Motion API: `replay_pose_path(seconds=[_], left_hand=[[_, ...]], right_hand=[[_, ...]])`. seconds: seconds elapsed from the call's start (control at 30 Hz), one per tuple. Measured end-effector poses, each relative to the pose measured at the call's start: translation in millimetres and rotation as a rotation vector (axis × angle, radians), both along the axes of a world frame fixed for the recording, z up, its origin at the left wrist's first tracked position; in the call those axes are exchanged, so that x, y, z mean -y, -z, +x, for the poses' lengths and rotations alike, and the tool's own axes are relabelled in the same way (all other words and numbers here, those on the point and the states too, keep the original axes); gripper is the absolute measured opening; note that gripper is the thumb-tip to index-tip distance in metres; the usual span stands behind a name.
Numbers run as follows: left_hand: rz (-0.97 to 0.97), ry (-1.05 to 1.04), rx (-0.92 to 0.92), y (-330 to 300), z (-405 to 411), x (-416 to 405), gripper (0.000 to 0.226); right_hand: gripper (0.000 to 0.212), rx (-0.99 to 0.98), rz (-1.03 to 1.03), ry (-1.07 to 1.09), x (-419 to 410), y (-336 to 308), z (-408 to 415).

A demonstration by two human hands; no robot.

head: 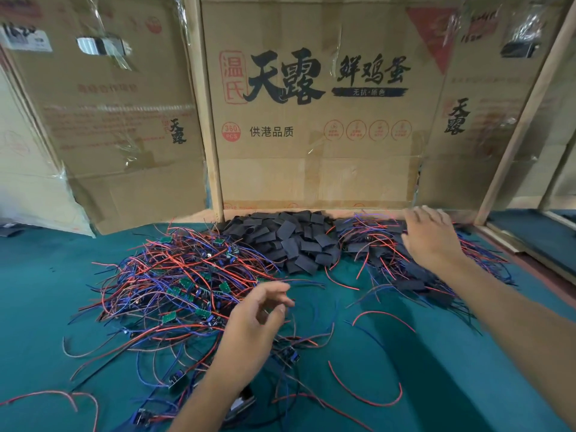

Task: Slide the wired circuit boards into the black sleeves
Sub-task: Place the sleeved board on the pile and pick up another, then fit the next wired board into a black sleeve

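A tangled heap of small green circuit boards with red and blue wires (174, 285) covers the left of the green table. Behind it, at the middle back, lies a pile of flat black sleeves (290, 238). To the right is a heap of boards in black sleeves with wires sticking out (383, 254). My left hand (258, 319) hovers over the near edge of the wire tangle, fingers loosely curled, holding nothing that I can see. My right hand (430, 235) is stretched out over the sleeved heap, fingers spread and relaxed.
Flattened cardboard boxes (314, 126) between wooden posts (212, 151) wall off the back of the table. Loose red and blue wires (367, 397) lie on the green cloth (40, 291) near me. A wooden rail (526, 254) borders the right side.
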State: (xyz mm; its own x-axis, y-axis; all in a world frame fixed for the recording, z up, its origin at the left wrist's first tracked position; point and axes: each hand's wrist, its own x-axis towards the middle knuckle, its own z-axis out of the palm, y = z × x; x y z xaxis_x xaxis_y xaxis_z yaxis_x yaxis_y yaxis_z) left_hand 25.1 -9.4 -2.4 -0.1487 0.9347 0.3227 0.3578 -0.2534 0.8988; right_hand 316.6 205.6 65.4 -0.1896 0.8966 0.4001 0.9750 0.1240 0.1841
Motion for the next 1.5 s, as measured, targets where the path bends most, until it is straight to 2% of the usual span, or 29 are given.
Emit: replay_pose_path(seconds=[0.07,0.1,0.17,0.27,0.37,0.5,0.57,0.67,0.77,0.83,0.9,1.0,1.17,1.27,1.33,1.4,1.47,1.5], left_hand=[[-0.010,-0.012,-0.223,2.0,-0.4,1.1,0.023],[-0.004,-0.011,-0.328,2.7,0.2,1.3,0.020],[0.017,0.020,-0.475,3.9,2.9,2.0,0.015],[0.016,0.064,-0.608,4.1,7.8,3.9,0.011],[0.024,0.053,-0.719,5.0,6.7,4.8,0.013],[-0.009,0.132,-0.800,5.5,3.3,5.3,0.019],[-0.026,0.184,-0.860,9.4,5.7,3.4,0.023],[-0.021,0.180,-1.000,17.7,8.2,1.2,0.025],[-0.027,0.191,-1.050,20.1,2.8,2.3,0.031],[-0.027,0.201,-1.057,18.5,-1.2,4.0,0.032],[-0.030,0.200,-1.062,17.8,-2.7,4.4,0.030],[0.029,0.187,-1.120,15.4,-1.7,3.4,0.028],[0.147,0.213,-1.182,5.3,-2.9,-1.8,0.028],[0.171,0.124,-1.047,-2.1,-14.9,0.1,0.022],[0.098,0.011,-0.755,-4.9,-20.7,2.2,0.013],[-0.051,-0.109,-0.228,-8.2,-22.3,2.6,0.016],[-0.226,-0.131,0.381,-13.2,-23.9,5.0,0.032],[-0.292,-0.108,0.576,-16.0,-24.8,7.5,0.042]], right_hand=[[0.057,-0.027,-0.058,0.004,-4.1,7.4,-8.4],[0.056,-0.075,-0.051,-0.079,-3.1,11.7,-20.0],[0.039,-0.180,-0.097,-0.279,8.1,20.3,-53.2],[0.021,-0.225,-0.299,-0.411,27.9,34.9,-105.3],[0.019,-0.231,-0.341,-0.461,41.8,41.7,-144.2],[0.018,-0.437,-0.419,-0.688,81.5,32.1,-200.5],[0.021,-0.365,-0.458,-0.762,100.7,28.9,-232.5],[0.031,-0.206,-0.512,-0.660,111.8,27.1,-266.9],[0.037,-0.171,-0.500,-0.531,115.1,30.5,-280.6],[0.033,-0.158,-0.475,-0.489,117.7,33.9,-285.3],[0.020,-0.200,-0.483,-0.485,117.5,36.8,-284.8],[0.034,-0.314,-0.500,-0.508,117.1,35.1,-272.6],[0.017,-0.481,-0.492,-0.583,110.4,15.2,-240.2],[0.014,-0.558,-0.530,-0.636,104.5,3.2,-218.6],[0.013,-0.637,-0.550,-0.657,106.3,0.0,-207.1],[0.012,-0.724,-0.546,-0.683,112.6,-1.7,-198.0],[0.011,-0.754,-0.556,-0.754,124.5,-3.4,-191.1],[0.010,-0.726,-0.545,-0.798,131.8,-3.8,-188.6]])
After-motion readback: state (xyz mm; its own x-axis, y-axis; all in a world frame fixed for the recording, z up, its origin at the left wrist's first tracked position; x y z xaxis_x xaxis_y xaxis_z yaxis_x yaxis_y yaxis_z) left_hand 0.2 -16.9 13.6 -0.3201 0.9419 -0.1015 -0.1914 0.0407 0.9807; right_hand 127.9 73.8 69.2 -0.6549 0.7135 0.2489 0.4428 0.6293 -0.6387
